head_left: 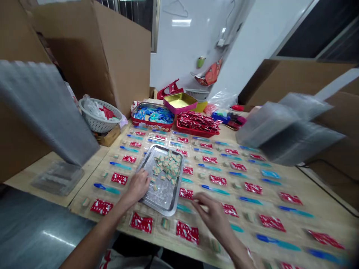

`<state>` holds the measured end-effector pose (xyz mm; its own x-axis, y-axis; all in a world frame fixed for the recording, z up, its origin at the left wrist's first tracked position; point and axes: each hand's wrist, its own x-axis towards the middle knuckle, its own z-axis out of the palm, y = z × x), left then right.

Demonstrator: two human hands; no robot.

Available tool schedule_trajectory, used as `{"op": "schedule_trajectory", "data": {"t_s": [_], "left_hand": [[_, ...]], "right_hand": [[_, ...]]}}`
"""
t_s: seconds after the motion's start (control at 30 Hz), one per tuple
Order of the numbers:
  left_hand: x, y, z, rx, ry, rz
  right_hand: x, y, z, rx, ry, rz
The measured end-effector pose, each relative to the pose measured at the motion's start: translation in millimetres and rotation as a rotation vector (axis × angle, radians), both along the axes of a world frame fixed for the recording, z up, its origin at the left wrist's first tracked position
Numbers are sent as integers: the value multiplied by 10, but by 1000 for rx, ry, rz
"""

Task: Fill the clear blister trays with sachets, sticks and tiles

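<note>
My left hand [139, 184] is closed over the left rim of a shallow metal tray [165, 201]. A heap of small striped blocks [167, 166], pale green and tan, lies mostly in the tray's far half. My right hand [211, 211] is just right of the tray, thumb and fingers pinched together; whatever they hold is too small to make out. Close to its fingertips lies a red spotted packet [186, 193]. Around the tray, rows of clear plastic trays hold red packets [187, 231], blue-and-turquoise plastic knives [215, 189] and single striped blocks [165, 223].
At the back stand a bin of blue wrapped pieces [153, 115], a red basket of red packets [198, 121] and a pink box [181, 108]. Stacked clear trays rise at left [53, 108] and right [294, 130]. A grey basket [98, 118] sits beside tall cardboard [123, 52].
</note>
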<state>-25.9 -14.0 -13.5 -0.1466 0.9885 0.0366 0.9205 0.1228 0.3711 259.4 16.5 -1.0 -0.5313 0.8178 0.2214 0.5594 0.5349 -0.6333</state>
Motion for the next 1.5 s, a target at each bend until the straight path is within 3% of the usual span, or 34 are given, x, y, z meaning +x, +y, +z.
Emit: {"op": "schedule_trajectory", "data": {"t_s": [0.07,0.17,0.33,0.57,0.8,1.17,1.27,1.37,1.5], "left_hand": [[26,57,-32,-28,26,12],[46,91,-71,-47,19,37],[39,71,-94,-55,-31,46],[-19,14,-149,-64,-108,39],[-41,-37,-140,-42,-137,39],[-22,-18,-112,59,-171,53],[27,27,-70,158,-398,14],[85,66,-55,137,-692,0],[126,56,-94,65,-940,46]], "right_hand": [[-504,130,7,11,-32,116],[-997,304,-72,94,-184,91],[-1298,432,-207,226,-436,23],[-1407,581,-144,188,-300,223],[-1549,683,-134,188,-358,174],[-1368,505,-241,146,-180,224],[-1296,423,-216,112,-83,220],[-1220,359,-162,35,37,194],[-1123,345,-141,-268,265,219]]}}
